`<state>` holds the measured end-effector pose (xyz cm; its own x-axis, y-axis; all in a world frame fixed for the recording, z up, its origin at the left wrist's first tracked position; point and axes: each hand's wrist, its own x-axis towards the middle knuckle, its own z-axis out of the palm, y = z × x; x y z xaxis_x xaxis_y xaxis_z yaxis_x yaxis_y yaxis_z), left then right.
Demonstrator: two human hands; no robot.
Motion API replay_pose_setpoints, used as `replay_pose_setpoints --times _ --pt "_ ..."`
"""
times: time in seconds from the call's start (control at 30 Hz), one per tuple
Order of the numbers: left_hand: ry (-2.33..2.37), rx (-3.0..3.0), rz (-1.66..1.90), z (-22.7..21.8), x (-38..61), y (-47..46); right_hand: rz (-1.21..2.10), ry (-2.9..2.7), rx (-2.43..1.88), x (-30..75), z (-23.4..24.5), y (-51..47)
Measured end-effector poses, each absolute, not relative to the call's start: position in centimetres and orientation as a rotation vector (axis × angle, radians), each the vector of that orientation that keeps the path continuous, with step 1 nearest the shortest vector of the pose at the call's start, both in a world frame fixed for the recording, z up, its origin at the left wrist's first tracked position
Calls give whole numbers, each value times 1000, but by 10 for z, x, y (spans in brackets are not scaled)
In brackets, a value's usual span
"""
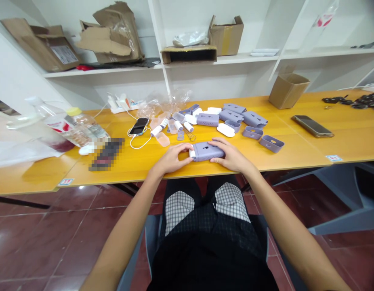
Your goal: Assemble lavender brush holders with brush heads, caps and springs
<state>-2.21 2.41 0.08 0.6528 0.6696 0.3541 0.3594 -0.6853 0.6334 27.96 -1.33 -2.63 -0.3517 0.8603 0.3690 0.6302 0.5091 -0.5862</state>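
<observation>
A lavender plastic case [206, 150] lies on the yellow table [296, 149] near its front edge, with a white part [192, 153] at its left end. My left hand [171, 159] is curled against that left end, fingers on the white part. My right hand [231, 155] wraps over the case's right end. Behind them lie several more lavender shells [253, 119], white inserts [225, 129] and small white cylinders [188, 126].
A phone on a white cable [139, 126] lies left of the parts, a second phone [312, 125] to the right. Plastic bottles [84, 129] and a blurred dark object [106, 153] sit at left. A cardboard box [287, 89] stands at the back right, with shelves behind.
</observation>
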Motion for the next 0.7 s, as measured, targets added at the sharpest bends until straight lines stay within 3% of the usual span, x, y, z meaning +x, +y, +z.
replay_pose_setpoints --times 0.7 --pt "855 2401 776 0 -23 24 462 -2094 -1208 279 -24 -14"
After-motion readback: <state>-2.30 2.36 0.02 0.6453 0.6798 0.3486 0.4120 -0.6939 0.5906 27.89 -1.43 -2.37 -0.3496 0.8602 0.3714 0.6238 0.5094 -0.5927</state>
